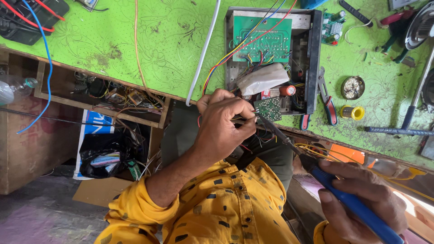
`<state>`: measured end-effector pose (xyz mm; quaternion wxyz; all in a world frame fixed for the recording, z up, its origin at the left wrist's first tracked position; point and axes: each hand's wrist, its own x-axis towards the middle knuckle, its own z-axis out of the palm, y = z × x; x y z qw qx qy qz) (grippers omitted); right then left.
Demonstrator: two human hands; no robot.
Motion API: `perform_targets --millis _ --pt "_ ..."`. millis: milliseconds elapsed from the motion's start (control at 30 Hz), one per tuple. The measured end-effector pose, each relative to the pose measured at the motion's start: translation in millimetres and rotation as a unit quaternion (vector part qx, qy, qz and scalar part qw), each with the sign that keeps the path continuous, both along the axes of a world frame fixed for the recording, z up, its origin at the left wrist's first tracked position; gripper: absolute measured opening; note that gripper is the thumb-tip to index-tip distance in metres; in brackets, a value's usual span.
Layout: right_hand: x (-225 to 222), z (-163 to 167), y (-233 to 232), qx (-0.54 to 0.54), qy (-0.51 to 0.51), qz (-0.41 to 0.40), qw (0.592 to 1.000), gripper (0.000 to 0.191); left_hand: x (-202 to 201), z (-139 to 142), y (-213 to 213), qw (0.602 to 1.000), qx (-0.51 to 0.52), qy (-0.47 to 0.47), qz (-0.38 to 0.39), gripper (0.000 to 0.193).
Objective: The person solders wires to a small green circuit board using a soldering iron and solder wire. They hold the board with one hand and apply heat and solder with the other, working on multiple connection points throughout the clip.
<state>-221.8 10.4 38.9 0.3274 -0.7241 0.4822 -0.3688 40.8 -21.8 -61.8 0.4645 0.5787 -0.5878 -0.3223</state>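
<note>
So a blue-handled soldering iron was gripped in the right hand, fingers closed round the handle down at the lower right. Its long axis was run diagonally, handle low and right, dark shaft and tip pointed up and to the left, with the tip brought right against a small green circuit board. That little board was pinched at its left edge by the left hand, fingers closed on it together with some thin wires, just in front of the table's edge.

Right behind the board an opened metal case was seen lying on the table, with a bigger green circuit board inside, plus a tangle of red, blue and yellow wires and a wad of white cloth. Pliers with red and blue grips were left just beside the case, with a yellow spool of solder and a round tin near them.

The table was covered in a bright green floral sheet, pretty stained. An open drawer full of parts was seen under the edge on the left, and a white cable was draped across the top. Yellow spotted sleeves were worn.
</note>
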Motion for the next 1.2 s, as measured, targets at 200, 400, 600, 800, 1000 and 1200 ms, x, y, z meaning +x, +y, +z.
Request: perform_targets --millis 200,400,600,800,1000,1200 --pt "-8 1 4 0.012 -0.023 -0.022 0.999 0.028 1 0 0 1.0 0.007 0.005 -0.006 0.017" --pt "0 -3 8 -0.01 -0.026 -0.033 0.999 0.027 0 0 0 1.0 0.0 0.002 0.003 0.018" --pt "4 0 4 0.002 -0.035 -0.023 0.999 0.027 0 -1 -1 1.0 -0.003 0.0 0.004 0.018" --pt "8 4 5 0.003 -0.004 -0.021 1.0 0.026 0 0 0 1.0 -0.006 -0.002 0.001 0.019" --pt "11 6 5 0.014 -0.012 -0.028 0.999 0.026 3 0 1 1.0 -0.002 -0.002 -0.011 0.018" --pt "10 9 7 0.027 0.006 -0.032 0.999 0.024 10 1 2 0.999 0.006 -0.009 -0.039 0.018"
